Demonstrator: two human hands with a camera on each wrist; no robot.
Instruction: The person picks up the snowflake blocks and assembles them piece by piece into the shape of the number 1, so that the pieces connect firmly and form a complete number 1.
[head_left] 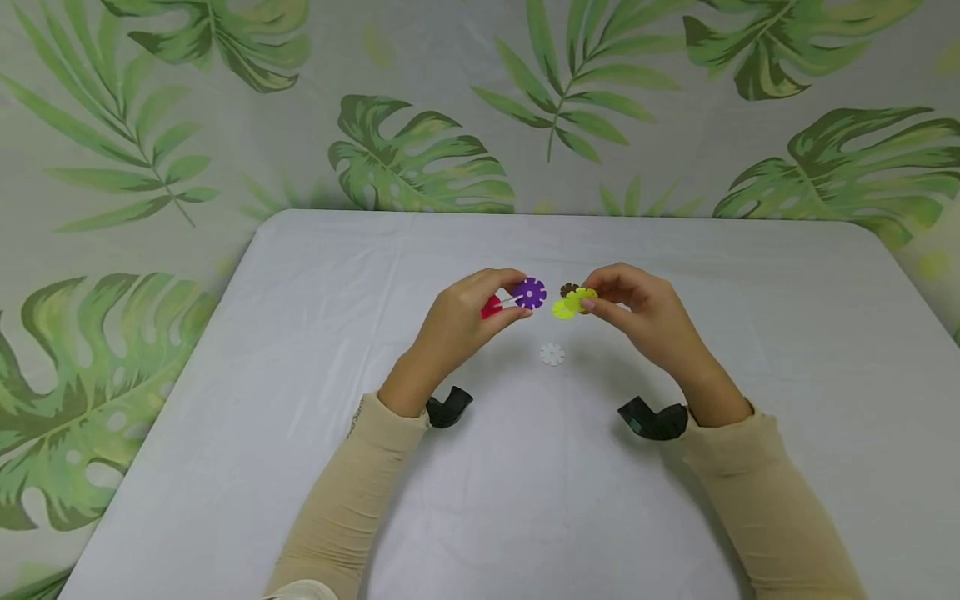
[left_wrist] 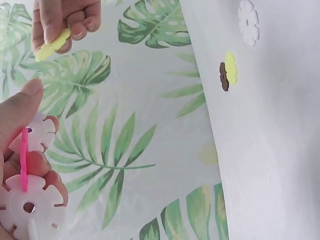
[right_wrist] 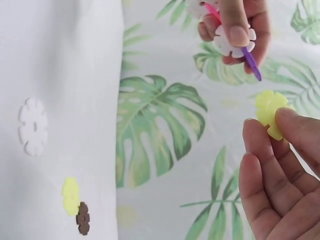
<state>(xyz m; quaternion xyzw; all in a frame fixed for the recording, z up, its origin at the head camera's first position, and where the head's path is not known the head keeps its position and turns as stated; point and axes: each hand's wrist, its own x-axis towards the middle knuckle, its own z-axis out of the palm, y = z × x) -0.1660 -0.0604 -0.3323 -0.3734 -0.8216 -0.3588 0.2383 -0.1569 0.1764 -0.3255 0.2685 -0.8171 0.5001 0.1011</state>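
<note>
Nearest, beige sleeves [head_left: 757,500] and a black wrist piece [head_left: 654,421] at each cuff. Beyond them, a loose white disc [head_left: 552,354] lies flat on the white table [head_left: 225,400]. Above the table, the left hand [head_left: 467,315] grips a joined run of notched discs between thumb and fingers: white, pink [left_wrist: 24,160], white, with a purple disc [head_left: 531,293] at the free end. The right hand [head_left: 639,310] pinches a yellow disc [right_wrist: 270,110] by thumb and forefinger, apart from the purple one. A second yellow disc [right_wrist: 71,196] and a brown disc [right_wrist: 83,218] lie together on the table; contact or overlap cannot be determined. Leaf-print cloth [head_left: 420,158] stands behind. Judgement: sound handling calls for notches left uncovered, discs held crosswise, slots aligned before pressing, and the run supported near its end.
</note>
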